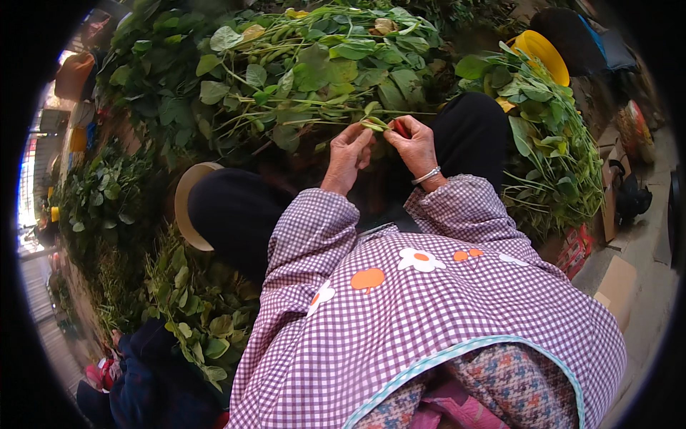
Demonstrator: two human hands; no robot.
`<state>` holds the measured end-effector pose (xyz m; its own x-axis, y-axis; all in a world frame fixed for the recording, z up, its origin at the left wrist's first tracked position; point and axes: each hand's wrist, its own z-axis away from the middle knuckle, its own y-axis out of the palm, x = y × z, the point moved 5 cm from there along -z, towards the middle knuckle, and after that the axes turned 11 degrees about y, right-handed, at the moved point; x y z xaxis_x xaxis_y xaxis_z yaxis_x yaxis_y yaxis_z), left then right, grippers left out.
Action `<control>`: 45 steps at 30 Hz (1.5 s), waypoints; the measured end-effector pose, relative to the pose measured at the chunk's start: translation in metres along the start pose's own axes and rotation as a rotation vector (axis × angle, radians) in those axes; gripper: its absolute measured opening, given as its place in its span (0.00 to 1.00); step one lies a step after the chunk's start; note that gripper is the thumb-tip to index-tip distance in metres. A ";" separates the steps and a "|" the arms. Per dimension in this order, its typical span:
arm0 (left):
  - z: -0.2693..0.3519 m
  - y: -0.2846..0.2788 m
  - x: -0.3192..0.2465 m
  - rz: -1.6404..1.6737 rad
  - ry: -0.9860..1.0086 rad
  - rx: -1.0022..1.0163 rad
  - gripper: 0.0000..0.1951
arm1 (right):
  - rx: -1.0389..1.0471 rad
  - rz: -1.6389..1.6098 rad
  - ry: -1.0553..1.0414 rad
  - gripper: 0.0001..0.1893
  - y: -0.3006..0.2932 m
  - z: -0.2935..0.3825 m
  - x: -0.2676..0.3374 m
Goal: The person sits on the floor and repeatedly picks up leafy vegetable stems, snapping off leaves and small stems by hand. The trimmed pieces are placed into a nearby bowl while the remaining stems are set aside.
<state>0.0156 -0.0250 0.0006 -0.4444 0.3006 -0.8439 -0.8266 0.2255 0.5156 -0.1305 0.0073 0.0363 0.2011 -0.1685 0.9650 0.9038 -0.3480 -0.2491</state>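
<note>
Between my thighs, my left hand [349,155] pinches slender green soybean pods [376,125] at its thumb and fingertips. The thumb and forefinger of my right hand [416,143], which wears a silver bangle, meet the right end of these pods. A small red object [400,128] sits in the curled fingers of that hand; what it is, I cannot tell. Just beyond both hands lies a big heap of cut soybean plants [316,75], with leafy stems and clusters of green pods [273,52]. Shadow hides what lies beneath my hands.
A pale rim of a container [185,206] shows beside my left knee. To my right are another plant pile [557,155], a yellow bucket [544,56] and a cardboard box [609,187]. More plants [198,305] lie at left, near another person in dark clothing [144,375].
</note>
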 end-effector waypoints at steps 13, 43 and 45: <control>-0.002 -0.012 -0.006 -0.461 -0.010 -0.080 0.08 | -0.080 0.128 -0.089 0.07 -0.008 -0.010 -0.003; -0.006 0.012 0.010 0.024 -0.018 -0.161 0.04 | 0.400 -0.276 0.329 0.14 0.004 0.024 -0.009; -0.004 0.013 0.011 0.004 -0.016 -0.189 0.03 | 0.396 -0.298 0.358 0.14 0.004 0.025 -0.010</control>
<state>-0.0016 -0.0225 -0.0023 -0.4432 0.3160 -0.8389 -0.8759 0.0463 0.4802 -0.1199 0.0304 0.0274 -0.1590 -0.4397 0.8840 0.9873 -0.0703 0.1426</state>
